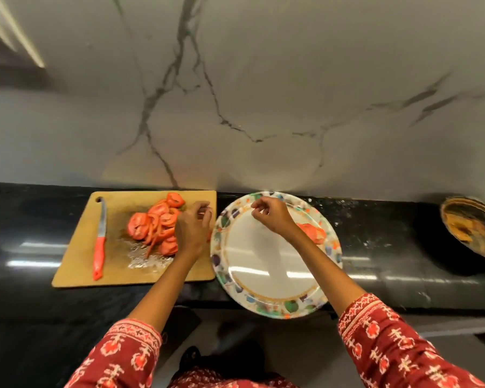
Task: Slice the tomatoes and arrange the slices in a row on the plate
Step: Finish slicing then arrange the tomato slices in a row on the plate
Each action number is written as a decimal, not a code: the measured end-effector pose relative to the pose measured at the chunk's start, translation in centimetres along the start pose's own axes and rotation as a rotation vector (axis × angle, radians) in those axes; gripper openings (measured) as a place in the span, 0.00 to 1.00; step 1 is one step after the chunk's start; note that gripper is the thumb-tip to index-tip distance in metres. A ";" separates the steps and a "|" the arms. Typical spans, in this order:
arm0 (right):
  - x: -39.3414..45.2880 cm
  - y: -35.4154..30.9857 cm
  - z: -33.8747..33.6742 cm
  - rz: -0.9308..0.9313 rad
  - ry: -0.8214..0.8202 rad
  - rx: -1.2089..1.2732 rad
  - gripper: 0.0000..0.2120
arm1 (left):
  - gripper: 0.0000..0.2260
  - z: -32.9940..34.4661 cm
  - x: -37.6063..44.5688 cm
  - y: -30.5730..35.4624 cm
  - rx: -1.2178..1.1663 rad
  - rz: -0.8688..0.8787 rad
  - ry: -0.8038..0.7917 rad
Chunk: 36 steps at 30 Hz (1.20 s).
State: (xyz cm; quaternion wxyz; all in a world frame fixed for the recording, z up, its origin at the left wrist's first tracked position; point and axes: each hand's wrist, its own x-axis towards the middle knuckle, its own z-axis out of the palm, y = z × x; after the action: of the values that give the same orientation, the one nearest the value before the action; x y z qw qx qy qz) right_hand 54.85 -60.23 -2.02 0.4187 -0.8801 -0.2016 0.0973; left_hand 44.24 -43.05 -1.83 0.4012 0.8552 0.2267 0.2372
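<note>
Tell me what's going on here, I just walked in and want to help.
A person is plating sliced tomatoes. The tomato slices lie piled on the wooden cutting board, beside a red-handled knife set down. The left hand reaches at the pile; the right hand hovers over the floral plate, which holds one slice so far.

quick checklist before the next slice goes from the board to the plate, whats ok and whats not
1. Knife set down on the cutting board, away from both hands: ok.
2. Tomato slices cut and piled on the board: ok.
3. Plate beside the board, with bare space for a row: ok.
4. One slice already on the plate: ok.
5. Left hand at the pile, grip on a slice: cannot tell.
6. Right hand over the plate, whether it holds anything: cannot tell.
</note>
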 end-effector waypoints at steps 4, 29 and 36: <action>1.2 -4.1 4.1 -0.039 -0.135 0.005 0.09 | 0.09 -5.1 1.1 -3.3 0.032 -0.041 0.154; 4.8 -15.4 14.2 0.335 -0.439 -0.212 0.15 | 0.11 -14.0 3.3 -11.9 -0.038 -0.240 0.108; 4.8 -14.9 13.8 0.377 -0.444 -0.012 0.16 | 0.11 -14.4 3.3 -12.6 -0.066 -0.220 0.093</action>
State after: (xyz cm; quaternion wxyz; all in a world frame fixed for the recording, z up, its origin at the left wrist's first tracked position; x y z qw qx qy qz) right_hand 50.40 -40.01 0.85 0.3337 -0.8616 -0.1217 0.3625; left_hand 35.81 -25.55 -2.95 0.4419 0.7995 0.3297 0.2384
